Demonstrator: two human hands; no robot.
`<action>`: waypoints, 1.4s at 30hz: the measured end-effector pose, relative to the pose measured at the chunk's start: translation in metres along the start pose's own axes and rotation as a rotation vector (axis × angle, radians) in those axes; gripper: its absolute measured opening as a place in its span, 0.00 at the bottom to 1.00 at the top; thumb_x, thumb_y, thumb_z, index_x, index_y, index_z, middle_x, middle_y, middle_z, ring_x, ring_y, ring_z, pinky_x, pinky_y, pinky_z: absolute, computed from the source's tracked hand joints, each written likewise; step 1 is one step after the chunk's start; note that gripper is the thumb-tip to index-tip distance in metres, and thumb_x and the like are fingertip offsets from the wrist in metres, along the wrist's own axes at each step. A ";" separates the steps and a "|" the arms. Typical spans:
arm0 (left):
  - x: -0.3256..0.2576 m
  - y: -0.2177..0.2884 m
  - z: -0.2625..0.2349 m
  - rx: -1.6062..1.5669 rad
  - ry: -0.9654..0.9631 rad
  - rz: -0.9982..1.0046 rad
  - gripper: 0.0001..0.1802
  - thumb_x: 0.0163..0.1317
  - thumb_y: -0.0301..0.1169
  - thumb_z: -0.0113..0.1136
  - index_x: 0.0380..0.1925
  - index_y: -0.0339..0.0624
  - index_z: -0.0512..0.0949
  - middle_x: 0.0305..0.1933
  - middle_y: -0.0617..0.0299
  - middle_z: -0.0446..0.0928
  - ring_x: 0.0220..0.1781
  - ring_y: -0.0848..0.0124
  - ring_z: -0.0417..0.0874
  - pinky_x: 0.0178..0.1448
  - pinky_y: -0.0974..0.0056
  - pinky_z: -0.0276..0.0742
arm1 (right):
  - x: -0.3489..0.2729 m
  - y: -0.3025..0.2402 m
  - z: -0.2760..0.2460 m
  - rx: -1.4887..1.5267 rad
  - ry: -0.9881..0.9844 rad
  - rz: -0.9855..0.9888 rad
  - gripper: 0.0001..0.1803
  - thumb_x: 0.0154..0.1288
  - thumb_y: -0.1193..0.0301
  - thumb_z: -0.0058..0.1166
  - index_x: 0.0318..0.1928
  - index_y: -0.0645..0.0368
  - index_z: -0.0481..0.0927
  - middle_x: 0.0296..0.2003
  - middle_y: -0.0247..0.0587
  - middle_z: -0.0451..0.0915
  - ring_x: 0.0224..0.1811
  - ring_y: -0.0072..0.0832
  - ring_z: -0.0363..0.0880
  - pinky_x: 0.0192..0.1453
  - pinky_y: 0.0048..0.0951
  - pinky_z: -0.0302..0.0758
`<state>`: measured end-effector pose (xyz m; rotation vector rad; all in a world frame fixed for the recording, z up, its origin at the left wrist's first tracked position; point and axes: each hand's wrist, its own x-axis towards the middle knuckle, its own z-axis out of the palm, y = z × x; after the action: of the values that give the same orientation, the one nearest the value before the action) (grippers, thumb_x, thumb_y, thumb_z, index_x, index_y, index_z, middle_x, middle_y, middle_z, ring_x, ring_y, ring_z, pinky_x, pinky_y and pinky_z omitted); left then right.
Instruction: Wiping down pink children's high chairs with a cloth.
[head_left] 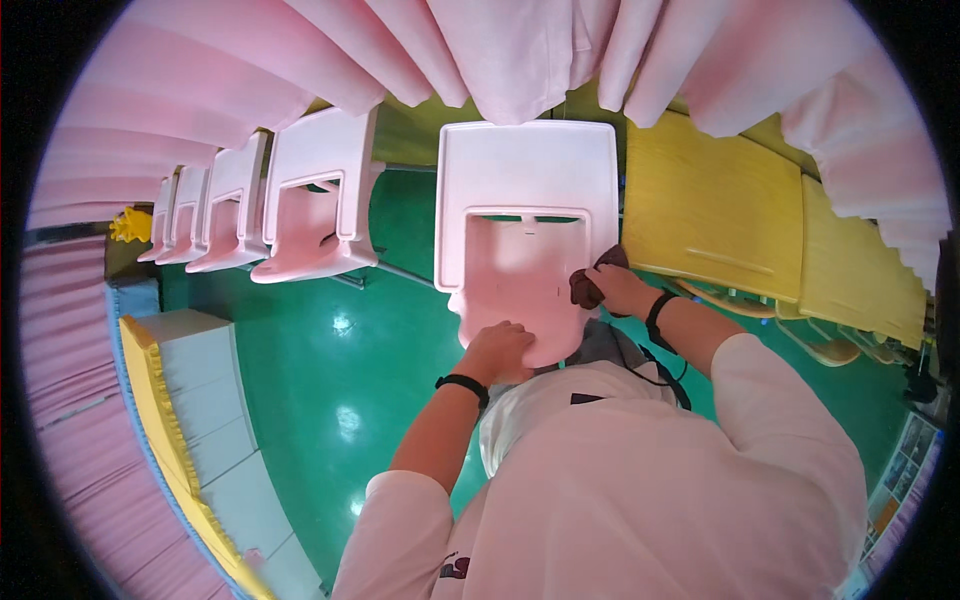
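A pale pink plastic desk with a pink chair-like seat in its front opening stands right before me. My left hand is closed over the near left edge of that seat. At the seat's right side, my right hand grips a bunched dark brown cloth. The cloth lies close against the seat's right edge, by the desk's front right corner. Part of the seat's near edge is covered by my left fingers. Whether the cloth presses on the plastic is hard to make out.
Several matching pink desks line up to the left. Yellow tables with chairs under them adjoin on the right. Pink curtains hang behind. A white cabinet with yellow trim stands at left on the green floor.
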<state>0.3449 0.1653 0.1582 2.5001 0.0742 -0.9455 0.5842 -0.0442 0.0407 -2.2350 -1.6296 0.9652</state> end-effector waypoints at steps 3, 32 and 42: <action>-0.003 -0.002 0.004 -0.029 0.038 -0.008 0.33 0.47 0.46 0.71 0.55 0.47 0.85 0.57 0.56 0.85 0.63 0.54 0.82 0.65 0.50 0.82 | 0.005 -0.007 -0.004 0.023 -0.034 0.064 0.31 0.56 0.78 0.64 0.62 0.62 0.72 0.49 0.58 0.78 0.54 0.56 0.80 0.56 0.52 0.79; 0.007 -0.012 0.002 -0.034 -0.042 0.023 0.37 0.50 0.46 0.69 0.62 0.45 0.80 0.62 0.55 0.84 0.64 0.53 0.84 0.68 0.53 0.81 | 0.063 0.027 -0.030 -0.180 0.227 0.073 0.29 0.60 0.80 0.55 0.64 0.68 0.71 0.57 0.58 0.75 0.59 0.54 0.76 0.61 0.50 0.80; 0.006 -0.013 -0.001 -0.070 0.002 0.027 0.36 0.47 0.47 0.69 0.59 0.44 0.81 0.61 0.52 0.84 0.65 0.53 0.84 0.68 0.52 0.81 | 0.123 0.065 -0.075 -0.197 0.300 0.131 0.24 0.70 0.78 0.47 0.65 0.64 0.70 0.64 0.55 0.73 0.66 0.54 0.76 0.69 0.50 0.77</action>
<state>0.3478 0.1768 0.1495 2.4326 0.0728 -0.9136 0.7012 0.0593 0.0169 -2.4963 -1.5162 0.4795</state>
